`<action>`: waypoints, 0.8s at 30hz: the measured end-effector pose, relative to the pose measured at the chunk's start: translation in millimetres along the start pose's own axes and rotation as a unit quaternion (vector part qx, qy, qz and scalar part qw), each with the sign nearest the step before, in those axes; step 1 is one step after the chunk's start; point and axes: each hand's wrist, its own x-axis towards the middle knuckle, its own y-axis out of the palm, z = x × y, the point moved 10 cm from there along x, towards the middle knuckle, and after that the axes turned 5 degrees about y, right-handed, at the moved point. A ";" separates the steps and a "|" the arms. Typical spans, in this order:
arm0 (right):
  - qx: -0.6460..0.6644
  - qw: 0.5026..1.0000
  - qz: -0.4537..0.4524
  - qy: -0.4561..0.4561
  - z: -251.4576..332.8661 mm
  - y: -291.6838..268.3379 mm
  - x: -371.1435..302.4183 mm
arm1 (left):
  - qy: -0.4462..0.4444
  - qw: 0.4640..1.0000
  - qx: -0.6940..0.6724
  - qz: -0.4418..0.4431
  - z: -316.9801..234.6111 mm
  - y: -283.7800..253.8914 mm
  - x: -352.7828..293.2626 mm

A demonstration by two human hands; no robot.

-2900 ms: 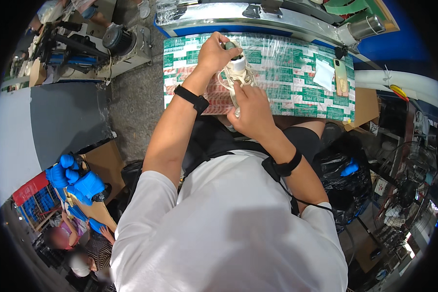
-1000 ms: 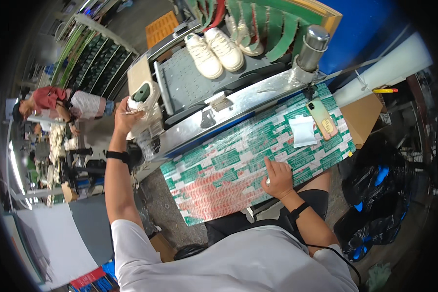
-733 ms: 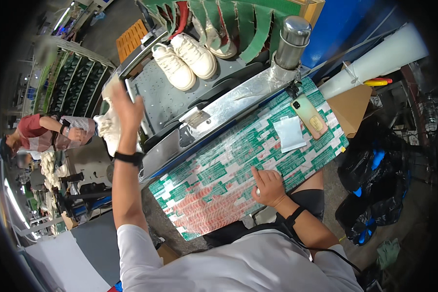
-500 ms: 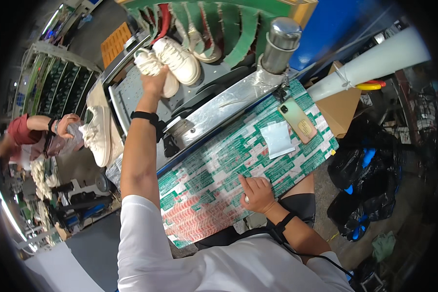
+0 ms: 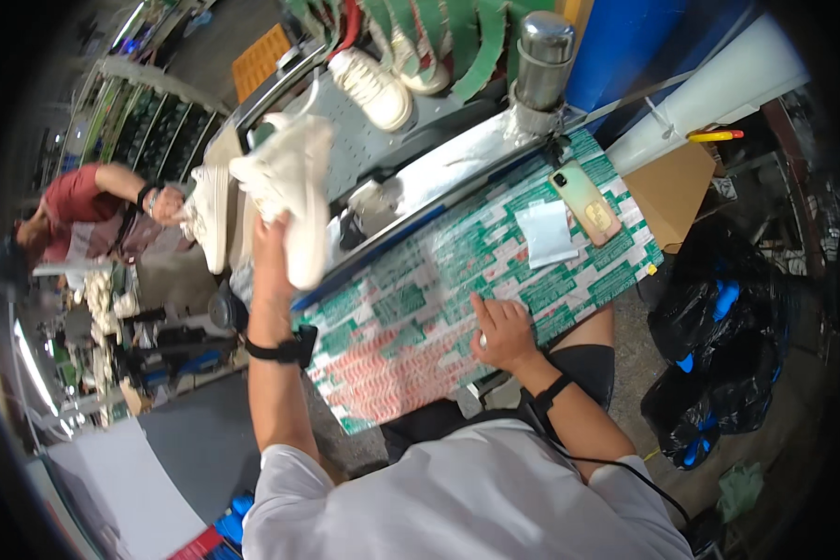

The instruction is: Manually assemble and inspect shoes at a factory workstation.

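Note:
My left hand (image 5: 271,245) is closed round a white lace-up sneaker (image 5: 301,201), lifted off the machine bed and tilted with its sole toward the right. Over the patterned green, white and red tabletop (image 5: 411,317), my right hand (image 5: 504,333) rests with its fingers partly stretched and apart; a small white spot shows near its thumb side, too small to name. Another white sneaker (image 5: 373,89) stays on the grey perforated bed (image 5: 331,107) by the green strip curtain (image 5: 483,61).
At the left, a co-worker's hand (image 5: 166,205) is at another white shoe (image 5: 213,219). A phone (image 5: 585,203) and a white packet (image 5: 546,233) lie on the tabletop. A metal cylinder (image 5: 543,65) stands behind. Black bags (image 5: 709,327) sit on the floor at right.
My left hand has drawn the sneaker off the bed, back toward me. The other sneaker stays by the curtain. My right hand has barely moved; the view has shifted slightly.

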 end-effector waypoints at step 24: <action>-0.003 0.996 0.080 0.030 15.6 2.3 -25.7 | 0.226 0.914 0.327 -0.085 36.0 21.9 -281.8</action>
